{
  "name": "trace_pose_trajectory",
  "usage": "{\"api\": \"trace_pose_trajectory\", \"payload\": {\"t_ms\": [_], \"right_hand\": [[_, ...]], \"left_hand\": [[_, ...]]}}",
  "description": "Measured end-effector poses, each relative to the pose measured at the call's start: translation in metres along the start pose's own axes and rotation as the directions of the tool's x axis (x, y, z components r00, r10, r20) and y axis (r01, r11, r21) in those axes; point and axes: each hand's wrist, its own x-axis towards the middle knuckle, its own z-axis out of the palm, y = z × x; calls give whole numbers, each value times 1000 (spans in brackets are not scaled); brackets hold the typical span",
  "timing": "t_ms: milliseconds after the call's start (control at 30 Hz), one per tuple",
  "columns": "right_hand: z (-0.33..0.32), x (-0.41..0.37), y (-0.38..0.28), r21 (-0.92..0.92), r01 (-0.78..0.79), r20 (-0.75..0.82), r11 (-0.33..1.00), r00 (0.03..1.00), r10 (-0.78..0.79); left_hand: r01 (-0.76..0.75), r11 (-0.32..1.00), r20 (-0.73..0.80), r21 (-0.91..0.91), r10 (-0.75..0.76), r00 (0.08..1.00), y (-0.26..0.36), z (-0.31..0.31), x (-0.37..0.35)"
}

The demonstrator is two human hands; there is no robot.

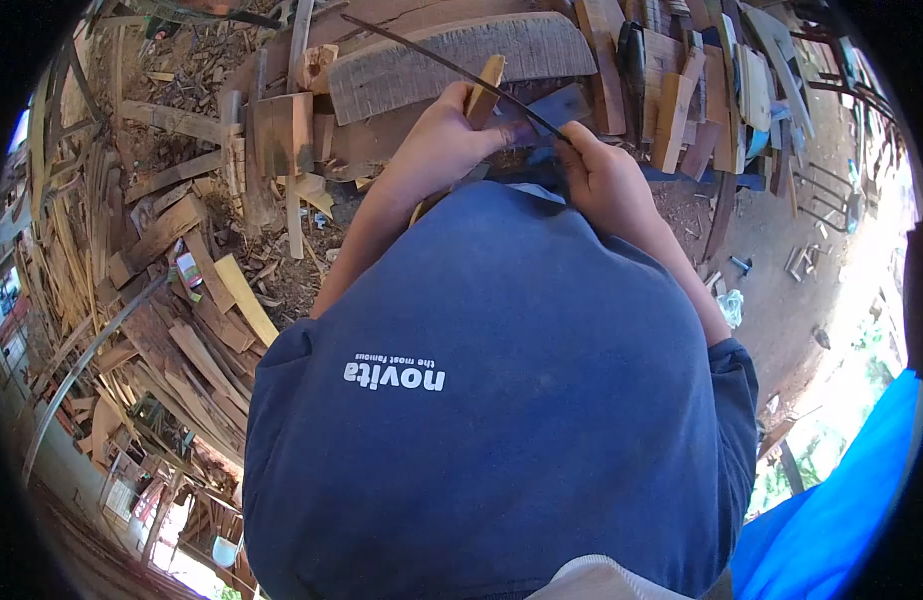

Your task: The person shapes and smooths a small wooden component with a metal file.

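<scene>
My left hand (454,135) is closed around a small piece of wood (487,88), whose pale upper end sticks up between thumb and fingers. In my right hand (604,172) is one end of a long, thin, dark blade (432,55). The blade slants up and to the left, crossing in view over the wood piece close to my left fingers. Its gripped end is hidden in my right fist. Both hands are just beyond the front of my blue shirt. Behind them lies a wide grey wooden slab (462,68) with a curved edge.
Wood blocks (672,120) are packed at the upper right, and a squared block (285,133) stands left of the slab. Strips and offcuts (197,350) pile up on the left. A pale board (246,298) leans there. Small metal pieces (802,262) lie on the right-hand floor.
</scene>
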Motion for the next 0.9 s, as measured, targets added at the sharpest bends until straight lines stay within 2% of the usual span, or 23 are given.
{"api": "trace_pose_trajectory", "payload": {"t_ms": [67, 133, 267, 467, 533, 667, 733, 800, 867, 900], "right_hand": [[-3, -3, 4, -107, 67, -50, 992, 996, -72], [-7, -6, 4, -129, 58, -47, 990, 997, -65], [-9, -15, 3, -181, 50, -65, 982, 996, -62], [-3, -19, 8, -198, 59, -94, 978, 992, -79], [-5, -20, 7, -208, 52, -85, 977, 994, -71], [-9, -24, 9, -237, 71, -103, 969, 990, -97], [-12, -29, 11, -274, 94, -120, 957, 984, -131], [-18, -35, 14, -308, 118, -137, 944, 976, -167], [-28, -42, 18, -390, 207, -128, 897, 953, -275], [-30, -46, 21, -390, 203, -134, 898, 952, -274]], "left_hand": [[-8, 999, -6, 32, 8, 1000, 3, 0, 0], [34, 972, -73, 235, -18, 997, 8, -1, 0], [34, 974, -101, 225, -12, 995, 7, -4, -4], [127, 961, -100, 247, -105, 989, 7, 3, -7], [73, 920, -130, 385, -24, 991, 6, 8, -7], [114, 898, -133, 424, -63, 989, 16, 11, -10], [-86, 941, -107, 328, 128, 986, 12, 12, -13], [-97, 959, -69, 266, 119, 990, 10, 15, -17], [-106, 973, -26, 206, 113, 993, 8, 20, -24], [-163, 964, -4, 211, 167, 986, 7, 23, -29]]}}
